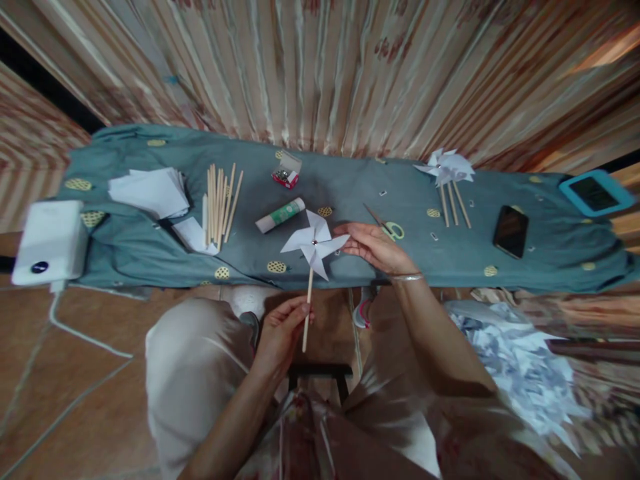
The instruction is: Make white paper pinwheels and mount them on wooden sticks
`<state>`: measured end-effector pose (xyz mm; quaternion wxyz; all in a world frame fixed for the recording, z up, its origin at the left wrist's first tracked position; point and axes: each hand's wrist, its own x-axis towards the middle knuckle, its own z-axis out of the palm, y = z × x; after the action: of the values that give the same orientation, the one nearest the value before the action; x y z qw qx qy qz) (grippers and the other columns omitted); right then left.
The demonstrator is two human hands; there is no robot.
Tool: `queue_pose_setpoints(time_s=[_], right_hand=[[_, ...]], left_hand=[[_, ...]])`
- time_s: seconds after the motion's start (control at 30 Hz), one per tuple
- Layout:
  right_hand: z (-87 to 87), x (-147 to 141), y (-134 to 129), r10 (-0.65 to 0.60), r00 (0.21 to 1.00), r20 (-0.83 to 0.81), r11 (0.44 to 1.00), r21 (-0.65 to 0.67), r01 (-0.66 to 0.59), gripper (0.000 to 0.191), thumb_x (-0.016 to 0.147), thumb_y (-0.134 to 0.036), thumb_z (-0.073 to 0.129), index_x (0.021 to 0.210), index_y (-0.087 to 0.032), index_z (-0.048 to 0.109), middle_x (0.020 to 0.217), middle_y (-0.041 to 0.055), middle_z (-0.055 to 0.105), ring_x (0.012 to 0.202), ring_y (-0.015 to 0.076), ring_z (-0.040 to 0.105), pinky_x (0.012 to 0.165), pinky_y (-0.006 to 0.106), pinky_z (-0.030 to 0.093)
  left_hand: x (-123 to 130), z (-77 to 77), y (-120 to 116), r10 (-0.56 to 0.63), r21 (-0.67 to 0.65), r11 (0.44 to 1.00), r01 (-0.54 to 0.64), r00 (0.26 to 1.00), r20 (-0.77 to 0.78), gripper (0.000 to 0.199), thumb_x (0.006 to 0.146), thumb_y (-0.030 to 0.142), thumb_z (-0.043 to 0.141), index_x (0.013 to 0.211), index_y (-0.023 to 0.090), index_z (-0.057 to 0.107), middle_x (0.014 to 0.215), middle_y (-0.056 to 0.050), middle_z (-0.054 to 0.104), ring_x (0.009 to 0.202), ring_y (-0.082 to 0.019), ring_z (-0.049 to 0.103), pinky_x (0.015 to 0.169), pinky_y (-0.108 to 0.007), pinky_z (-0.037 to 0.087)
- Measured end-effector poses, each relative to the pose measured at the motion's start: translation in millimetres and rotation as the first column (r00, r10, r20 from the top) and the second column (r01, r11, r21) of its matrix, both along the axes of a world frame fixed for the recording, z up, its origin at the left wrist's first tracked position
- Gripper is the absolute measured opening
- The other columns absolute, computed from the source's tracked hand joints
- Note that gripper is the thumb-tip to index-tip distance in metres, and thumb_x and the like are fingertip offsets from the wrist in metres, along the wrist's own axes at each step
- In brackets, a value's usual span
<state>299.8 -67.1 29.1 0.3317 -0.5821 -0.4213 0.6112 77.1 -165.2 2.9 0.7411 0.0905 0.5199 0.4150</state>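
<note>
Closest to you, your pale trousers [195,360] spread to either side, leaving a gap at the near edge of the cloth-covered tabletop [340,167]. Your left hand [283,327] works in that gap, its grip clenched on the wooden stick of the white paper pinwheel [319,252]. The pinwheel is in front of you at the middle of the near edge, its blades over the cloth and its stick slanting back toward you. Holding it low on the stick seems meant to keep your fingers clear of the blades and the shiny pin [315,243] at their centre.

Your right hand [375,247] has its fingertips at the right-hand blade's tip, probably to steady or turn it; you can't tell from here whether that grip pinches the paper or merely touches it.

For pose, your left forearm rises from the near side, thumb uppermost and fingers curled around the stick. Your right forearm comes in from the near right, the hand turned leftward with fingers extended.

The loose sticks [216,207] and paper stack [145,190] sit left, apparently grouped as supplies, while the glue stick [281,215] and box of pins [286,175] lie centrally, within reach. Scissors [394,231] rest beyond your right wrist. Other pinwheels [445,167] lie together at the far right, perhaps so their blades stay uncrushed.
</note>
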Motion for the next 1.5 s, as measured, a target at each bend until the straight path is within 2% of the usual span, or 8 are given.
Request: queue_pose_setpoints(time_s=[0.1,0.2,0.3,0.37,0.5,0.73,0.93,1.5], right_hand=[[-12.3,1,-6,-0.07,0.998,-0.008,0.997,0.044,0.07,0.044,0.087,-0.056,0.061,0.116,-0.022,0.065,0.117,0.0089,0.072,0.102,0.0155,0.07,0.092,0.026,0.054],[-22.6,3,-4,-0.169,0.968,-0.184,0.971,0.135,0.195,0.048,0.077,-0.062,0.07,0.109,-0.027,0.068,0.113,0.005,0.074,0.1,0.0166,0.071,0.091,0.028,0.055],[-25.2,5,1,-0.193,0.906,-0.378,0.94,0.194,0.282,0.047,0.068,-0.057,0.081,0.106,-0.032,0.072,0.106,-0.0006,0.076,0.095,0.0153,0.07,0.085,0.026,0.056],[-23.0,5,3,-0.191,0.884,-0.426,0.927,0.218,0.305,0.044,0.068,-0.05,0.083,0.107,-0.034,0.073,0.11,-0.003,0.075,0.096,0.0142,0.069,0.084,0.024,0.056],[-17.9,5,7,-0.208,0.876,-0.435,0.902,0.26,0.344,0.039,0.068,-0.043,0.084,0.106,-0.034,0.075,0.118,-0.0042,0.074,0.097,0.013,0.068,0.083,0.024,0.056],[-19.1,6,14,-0.289,0.862,-0.415,0.859,0.285,0.425,0.027,0.064,-0.043,0.086,0.085,-0.028,0.079,0.095,-0.0007,0.079,0.08,0.012,0.067,0.079,0.025,0.056],[-21.4,4,16,-0.356,0.827,-0.434,0.843,0.232,0.485,0.026,0.061,-0.044,0.088,0.076,-0.025,0.078,0.088,0.0011,0.078,0.075,0.0125,0.067,0.075,0.025,0.057],[-25.2,-9,7,-0.365,0.825,-0.432,0.884,0.118,0.453,0.036,0.051,-0.05,0.091,0.07,-0.024,0.077,0.079,0.0001,0.078,0.072,0.0122,0.07,0.064,0.02,0.055]], left_hand=[[-2,8.1,8,-0.022,0.013,1.0,0.022,1.0,0.003,0.045,0.037,0.032,0.097,0.073,0.013,0.078,0.068,-0.001,0.072,0.057,-0.007,0.062,0.06,-0.016,0.049],[0,15.0,20,-0.039,0.054,0.998,0.038,0.999,0.011,0.043,0.038,0.032,0.097,0.072,0.013,0.077,0.066,-0.001,0.071,0.056,-0.006,0.061,0.058,-0.015,0.048],[6,16.2,32,-0.059,0.096,0.994,0.056,0.998,0.028,0.042,0.04,0.032,0.097,0.072,0.013,0.077,0.065,0.0,0.071,0.057,-0.006,0.061,0.059,-0.015,0.048],[11,13.0,38,-0.067,0.115,0.991,0.063,0.997,0.031,0.041,0.041,0.031,0.096,0.072,0.013,0.077,0.065,0.0,0.07,0.058,-0.007,0.06,0.06,-0.016,0.047],[19,3.5,45,-0.072,0.133,0.989,0.068,0.997,0.022,0.037,0.044,0.03,0.094,0.072,0.014,0.076,0.066,-0.001,0.071,0.058,-0.007,0.059,0.061,-0.019,0.046],[25,-1.7,51,-0.065,0.161,0.985,0.063,0.998,0.004,0.04,0.042,0.032,0.095,0.072,0.015,0.076,0.067,0.0,0.071,0.06,-0.008,0.06,0.064,-0.02,0.046],[32,-2.7,54,-0.033,0.162,0.986,0.033,0.999,-0.002,0.043,0.039,0.034,0.095,0.072,0.015,0.077,0.067,0.0,0.072,0.06,-0.008,0.06,0.065,-0.021,0.047],[45,-7.0,59,-0.012,0.197,0.98,0.009,1.0,0.013,0.041,0.041,0.032,0.094,0.073,0.015,0.076,0.068,0.0,0.072,0.06,-0.007,0.059,0.066,-0.02,0.046]])
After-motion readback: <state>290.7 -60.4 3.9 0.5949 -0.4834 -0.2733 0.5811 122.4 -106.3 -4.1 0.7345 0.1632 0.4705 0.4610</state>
